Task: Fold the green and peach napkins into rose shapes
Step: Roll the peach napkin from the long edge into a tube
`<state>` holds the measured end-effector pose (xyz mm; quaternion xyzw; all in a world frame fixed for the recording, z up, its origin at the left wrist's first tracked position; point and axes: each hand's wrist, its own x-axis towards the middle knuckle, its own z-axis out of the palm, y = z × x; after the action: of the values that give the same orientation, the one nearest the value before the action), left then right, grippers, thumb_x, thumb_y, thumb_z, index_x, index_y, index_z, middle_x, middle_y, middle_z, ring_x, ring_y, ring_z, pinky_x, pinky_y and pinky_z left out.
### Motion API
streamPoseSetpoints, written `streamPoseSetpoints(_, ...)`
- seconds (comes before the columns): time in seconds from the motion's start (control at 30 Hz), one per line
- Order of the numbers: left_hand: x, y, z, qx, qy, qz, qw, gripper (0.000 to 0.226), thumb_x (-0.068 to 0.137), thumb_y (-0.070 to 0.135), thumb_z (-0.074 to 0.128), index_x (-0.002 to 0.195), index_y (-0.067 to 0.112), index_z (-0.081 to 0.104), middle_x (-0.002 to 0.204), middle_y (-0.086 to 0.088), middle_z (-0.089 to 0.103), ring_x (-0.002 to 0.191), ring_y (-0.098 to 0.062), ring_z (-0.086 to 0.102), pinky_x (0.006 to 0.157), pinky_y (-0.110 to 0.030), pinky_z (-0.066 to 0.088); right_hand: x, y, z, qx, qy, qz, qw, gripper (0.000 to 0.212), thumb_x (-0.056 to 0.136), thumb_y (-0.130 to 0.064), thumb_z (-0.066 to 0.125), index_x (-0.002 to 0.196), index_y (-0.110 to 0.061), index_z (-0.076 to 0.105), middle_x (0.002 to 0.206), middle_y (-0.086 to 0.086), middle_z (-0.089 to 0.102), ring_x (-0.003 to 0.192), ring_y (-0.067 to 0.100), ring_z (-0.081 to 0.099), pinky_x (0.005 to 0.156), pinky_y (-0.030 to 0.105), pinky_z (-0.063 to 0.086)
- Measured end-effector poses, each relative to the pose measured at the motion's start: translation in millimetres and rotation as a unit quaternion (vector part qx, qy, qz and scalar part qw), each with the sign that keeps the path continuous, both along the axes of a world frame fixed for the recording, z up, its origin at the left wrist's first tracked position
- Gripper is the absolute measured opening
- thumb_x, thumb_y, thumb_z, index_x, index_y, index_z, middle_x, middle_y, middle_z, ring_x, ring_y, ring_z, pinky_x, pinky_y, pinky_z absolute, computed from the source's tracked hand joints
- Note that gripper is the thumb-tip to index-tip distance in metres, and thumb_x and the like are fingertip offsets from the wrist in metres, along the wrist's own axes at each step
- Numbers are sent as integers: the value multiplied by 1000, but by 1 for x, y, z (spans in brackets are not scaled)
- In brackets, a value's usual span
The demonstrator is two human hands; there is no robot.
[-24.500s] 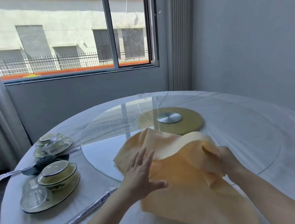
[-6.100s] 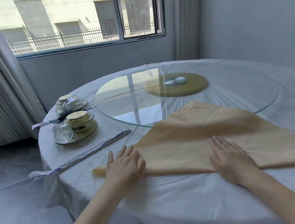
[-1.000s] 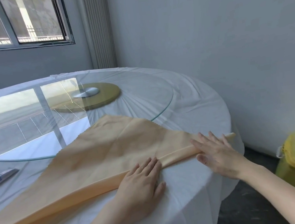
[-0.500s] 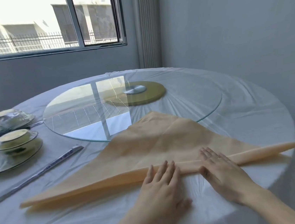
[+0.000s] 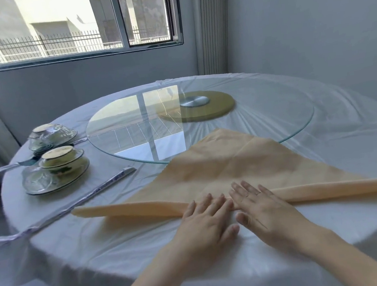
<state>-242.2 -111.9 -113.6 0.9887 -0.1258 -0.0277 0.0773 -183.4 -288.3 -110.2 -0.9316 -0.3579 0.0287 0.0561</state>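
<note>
I am pressing my left hand (image 5: 205, 220) and my right hand (image 5: 260, 207) side by side on the rolled near edge of the peach napkin (image 5: 227, 162) — my grip is not clamped on anything, and all my fingers are lying straight and flat. The napkin is lying as a big triangle on the white worktop (image 5: 100, 242), with its far tip resting on the round glass plate (image 5: 134, 125). Stacked dishes (image 5: 56, 167) are sitting well off to my left — a long wrapped stick (image 5: 94, 193) is lying near the napkin's left corner
</note>
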Motion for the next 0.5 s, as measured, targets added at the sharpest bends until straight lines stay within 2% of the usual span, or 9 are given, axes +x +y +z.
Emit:
streamPoseSetpoints(0.13, -3, 24, 0, 17, -6, -18, 1000, 71, 89, 62, 10, 150, 28, 2, 158, 11, -2, 143, -4, -8, 114, -30, -9, -1, 2, -3, -2, 21, -5, 1000, 121, 44, -81, -38, 148, -32, -3, 147, -24, -15, 133, -8, -19, 111, 21, -11)
streamPoseSetpoints(0.27, -19, 56, 2, 35, -12, -12, 999, 83, 74, 71, -7, 149, 33, -6, 151, 18, -15, 137, -1, -22, 109, -28, -19, -2, 2, 0, -10, 22, -10, 1000, 118, 44, -81, -38, 147, -33, -5, 147, -23, -16, 134, -8, -18, 109, 20, -11)
streamPoseSetpoints(0.4, -39, 79, 3, 52, -29, 7, 998, 88, 70, 75, -10, 147, 33, -9, 149, 20, -18, 139, -6, -23, 109, -31, -23, -2, 3, -3, -16, 18, -13, 1000, 113, 46, -80, -38, 145, -36, -9, 146, -25, -19, 135, -8, -20, 109, 19, -12)
streamPoseSetpoints(0.5, -46, 92, 5, 60, -15, 52, 997, 89, 70, 76, -6, 148, 34, -8, 148, 21, -18, 141, -9, -22, 115, -42, -14, 0, 3, -4, -21, 17, -11, 1000, 105, 46, -80, -39, 139, -39, -16, 146, -26, -20, 134, -9, -22, 110, 18, -12)
